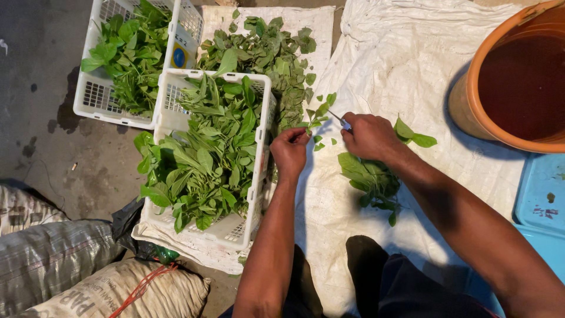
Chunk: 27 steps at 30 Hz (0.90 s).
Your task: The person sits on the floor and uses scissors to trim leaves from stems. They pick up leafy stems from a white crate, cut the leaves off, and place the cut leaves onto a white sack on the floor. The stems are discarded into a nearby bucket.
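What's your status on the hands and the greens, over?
Left hand pinching a leafy sprig. Right hand gripping a small knife at its stem. Cut bunch under right wrist. Nothing blocking.

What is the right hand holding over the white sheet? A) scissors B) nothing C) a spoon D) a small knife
D: the right hand grips a small knife, its thin blade pointing toward the leafy sprig pinched by the left hand.

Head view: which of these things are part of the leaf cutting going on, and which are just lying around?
In use:
left hand pinching a leafy sprig
right hand with small knife
cut leaf pile
leaf bunch under the right arm
white crates of greens
white sheet

Lying about:
orange tub
stuffed sacks
blue tray
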Available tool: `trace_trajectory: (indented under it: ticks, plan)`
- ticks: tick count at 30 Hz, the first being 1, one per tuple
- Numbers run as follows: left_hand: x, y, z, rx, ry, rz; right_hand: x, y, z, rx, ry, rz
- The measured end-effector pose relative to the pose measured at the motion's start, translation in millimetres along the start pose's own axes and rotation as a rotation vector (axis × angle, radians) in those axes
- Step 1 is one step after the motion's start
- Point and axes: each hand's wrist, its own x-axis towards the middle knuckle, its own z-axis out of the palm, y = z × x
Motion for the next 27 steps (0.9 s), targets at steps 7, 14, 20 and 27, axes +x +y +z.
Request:
trace_trajectory:
  ticks: [7, 14, 20, 27]
  plan:
    - [-4.2, 10.4, -2.5, 0.105, -0.007, 0.036, 3.8, -4.9, -3.7, -0.1, -0.126, 0.135]
    - [-3.8, 21.3, -5.4, 0.227, -0.005, 0.029, -1.2, 4.1, 3.0, -0.213, 0.174, -0.155]
    - [-6.9, 27.4, -8.0, 0.27, -0.033, 0.077, -1.6, 5.8, -7.6, -0.258, -0.085, 0.068]
    - [-8.8, 35.2, -12.5, 0.389, -0.059, 0.187, 5.1, 1.4, -14.5, -0.464, 0.011, -0.164]
